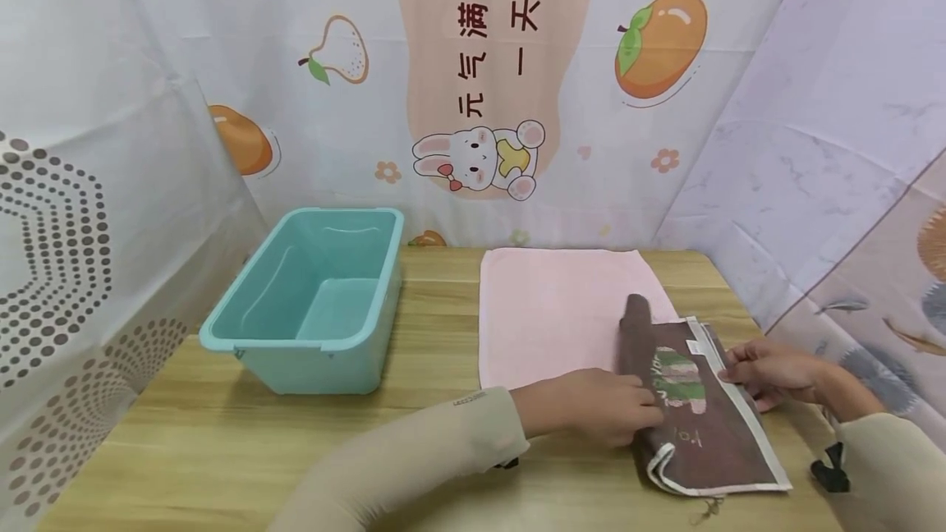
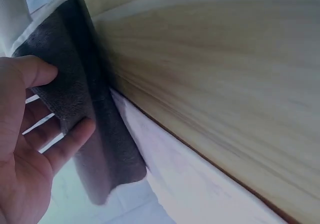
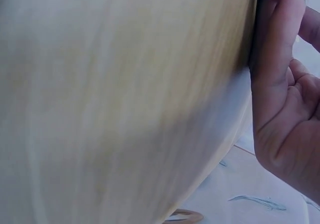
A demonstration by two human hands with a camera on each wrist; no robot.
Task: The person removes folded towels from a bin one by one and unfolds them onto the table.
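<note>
A dark brown towel (image 1: 727,442) with white edging, a small white label and a green-and-pink print lies at the right of the table, partly over a pink cloth (image 1: 547,310). Its left side is folded up into a raised roll. My left hand (image 1: 606,407) grips that folded side; in the left wrist view, the thumb lies over the towel (image 2: 75,79) and the other fingers are partly behind it. At the towel's right white edge, my right hand (image 1: 772,372) pinches the border. The right wrist view shows this hand (image 3: 280,84) at the table's side, with its fingertips mostly hidden.
A teal plastic bin (image 1: 325,372) stands on the left of the wooden table (image 1: 443,335), with nothing seen inside. Printed curtains (image 1: 355,138) hang behind the table and along both sides. A loose thread (image 1: 711,507) trails below the towel's front edge.
</note>
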